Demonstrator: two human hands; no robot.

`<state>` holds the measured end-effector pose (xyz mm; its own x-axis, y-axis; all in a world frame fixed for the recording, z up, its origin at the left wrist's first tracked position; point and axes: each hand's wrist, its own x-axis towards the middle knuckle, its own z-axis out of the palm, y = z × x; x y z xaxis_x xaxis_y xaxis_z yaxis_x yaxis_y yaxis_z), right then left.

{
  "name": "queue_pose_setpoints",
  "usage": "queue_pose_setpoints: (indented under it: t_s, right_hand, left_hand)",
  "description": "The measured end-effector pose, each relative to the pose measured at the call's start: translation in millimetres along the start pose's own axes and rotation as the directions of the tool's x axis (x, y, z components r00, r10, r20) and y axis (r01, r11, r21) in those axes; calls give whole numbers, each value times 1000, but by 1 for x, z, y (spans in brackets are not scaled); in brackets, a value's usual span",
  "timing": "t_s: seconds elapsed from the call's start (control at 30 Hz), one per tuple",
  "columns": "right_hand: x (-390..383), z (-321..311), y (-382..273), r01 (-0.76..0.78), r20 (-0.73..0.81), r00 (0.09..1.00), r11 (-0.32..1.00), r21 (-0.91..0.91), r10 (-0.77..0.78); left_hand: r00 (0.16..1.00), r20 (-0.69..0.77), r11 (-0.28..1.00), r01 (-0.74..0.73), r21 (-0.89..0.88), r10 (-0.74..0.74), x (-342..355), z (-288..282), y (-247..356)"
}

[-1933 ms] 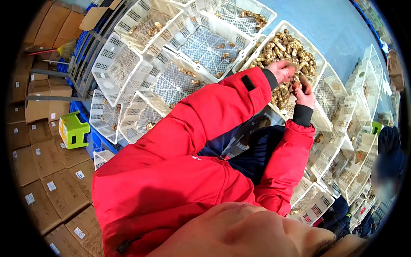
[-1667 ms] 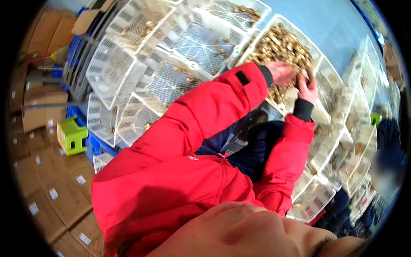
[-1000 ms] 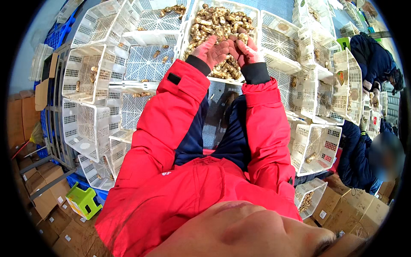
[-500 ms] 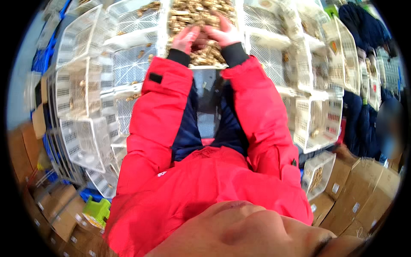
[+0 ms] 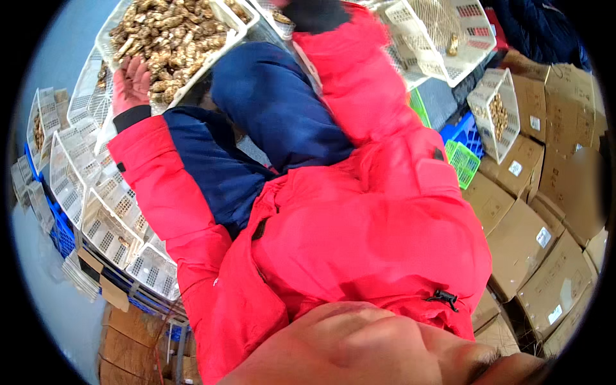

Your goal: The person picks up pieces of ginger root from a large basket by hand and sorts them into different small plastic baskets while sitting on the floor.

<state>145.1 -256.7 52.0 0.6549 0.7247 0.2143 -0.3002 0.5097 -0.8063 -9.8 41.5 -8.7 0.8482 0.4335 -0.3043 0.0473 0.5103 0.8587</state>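
A white plastic crate (image 5: 212, 61) at the upper left holds a heap of knobbly brown and cream pieces (image 5: 170, 42); they look like mushrooms or roots, but I cannot tell which. My left hand (image 5: 131, 83) lies at the heap's near left edge, palm up. Its fingers are stretched out and somewhat apart, with nothing in them. My right arm reaches to the top edge of the picture. Only a sliver of my right hand (image 5: 280, 3) shows past the black cuff, so its fingers are hidden. It is nearest to a small round container (image 5: 282, 27).
White mesh crates (image 5: 67, 170) line the left side. More white crates (image 5: 443, 38) stand at the upper right, one with a single piece inside. Brown cartons (image 5: 552, 256) are stacked on the right, near a small green basket (image 5: 462, 162) and a smaller filled crate (image 5: 494, 115).
The view has swung, and the heaped crate now appears at the upper left. My hands, together over the heap before, are now apart: left at the crate's edge, right out at the top.
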Motion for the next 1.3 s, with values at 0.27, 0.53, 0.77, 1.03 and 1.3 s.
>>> queue_pose_setpoints:
  t_s: [0.27,0.53,0.77,1.03,1.3]
  right_hand:
    - [-299,-109,-84,358,-600,778,917,178,-188]
    - [-354,-134,-55,150,-845,521,987,-48,-121]
    - [-364,-138,-21,233,-873,481,972,37,-83]
    - [-339,-127,-9,143,-869,486,972,186,95]
    - [-263,-136,-9,-89,-737,666,994,71,112]
  left_hand:
    - [996,13,992,82,99,-83,22,24,-18]
    - [989,28,968,133,214,-142,35,26,-28]
    - [985,-13,949,166,269,-169,27,42,-31]
    - [985,-64,962,172,214,-162,37,18,-36]
    - [987,40,987,155,44,-157,25,47,-61]
